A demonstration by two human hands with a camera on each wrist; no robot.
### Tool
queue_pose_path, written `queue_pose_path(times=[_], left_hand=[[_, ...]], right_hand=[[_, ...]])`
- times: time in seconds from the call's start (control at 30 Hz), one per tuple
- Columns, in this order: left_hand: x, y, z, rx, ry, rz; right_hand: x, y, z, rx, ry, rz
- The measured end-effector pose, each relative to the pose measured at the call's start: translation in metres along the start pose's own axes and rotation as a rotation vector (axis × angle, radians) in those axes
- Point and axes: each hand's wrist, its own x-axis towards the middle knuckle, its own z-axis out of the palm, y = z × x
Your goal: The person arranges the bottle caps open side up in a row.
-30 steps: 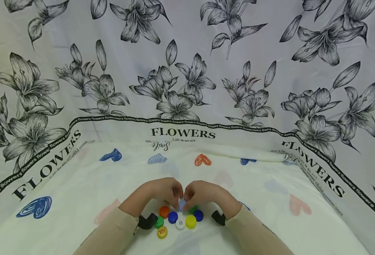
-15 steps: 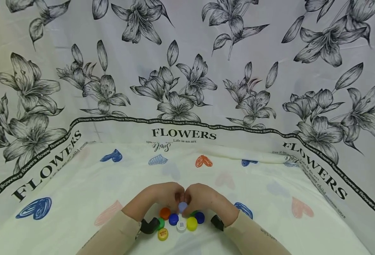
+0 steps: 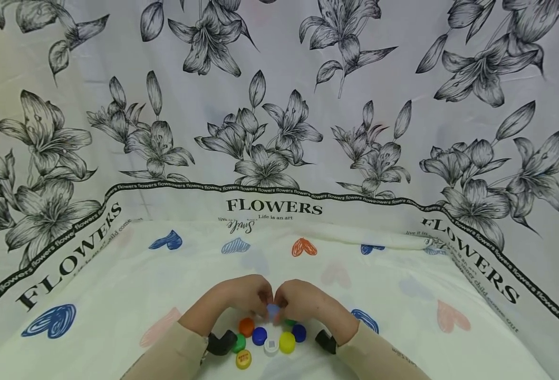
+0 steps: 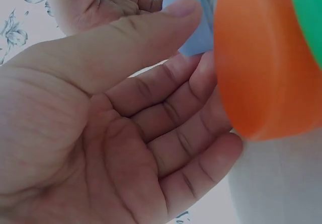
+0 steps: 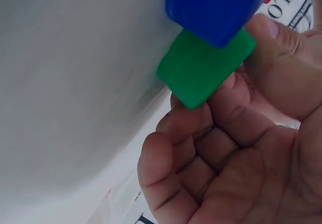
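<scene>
A light blue bottle cap [image 3: 273, 310] is between both hands, just beyond a group of bottle caps. My left hand [image 3: 248, 295] pinches it; in the left wrist view the thumb lies across the light blue cap [image 4: 198, 39] with fingers behind. My right hand [image 3: 304, 301] holds its other side, its fingertips partly hidden behind a green cap [image 5: 206, 68] in the right wrist view. Nearest the left hand stands an orange cap [image 3: 247, 326]. Close to the right hand lie that green cap [image 3: 289, 322] and a dark blue cap [image 3: 299, 333].
Nearer the body lie a blue cap [image 3: 259, 336], a white cap [image 3: 271, 345], a yellow cap [image 3: 287, 342], another green cap [image 3: 239, 343] and a printed yellow-orange cap [image 3: 243, 359]. A heart-print cloth [image 3: 203, 264] covers the surface; a flower-print cloth [image 3: 279, 63] hangs behind.
The camera view has tilted up a little. Both hands, with the light blue cap, have shifted slightly away from the other caps, which stay in place.
</scene>
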Motion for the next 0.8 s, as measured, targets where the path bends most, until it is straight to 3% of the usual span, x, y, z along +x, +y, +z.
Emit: queue_pose_path(times=[0.43,0.8], left_hand=[[0.0,-0.01,-0.005,-0.046,0.131,0.069],[0.007,-0.014,-0.01,-0.144,0.253,0.062]], right_hand=[[0.006,0.006,-0.005,0.044,0.035,-0.029],[0.01,0.014,-0.01,0.159,0.171,0.028]])
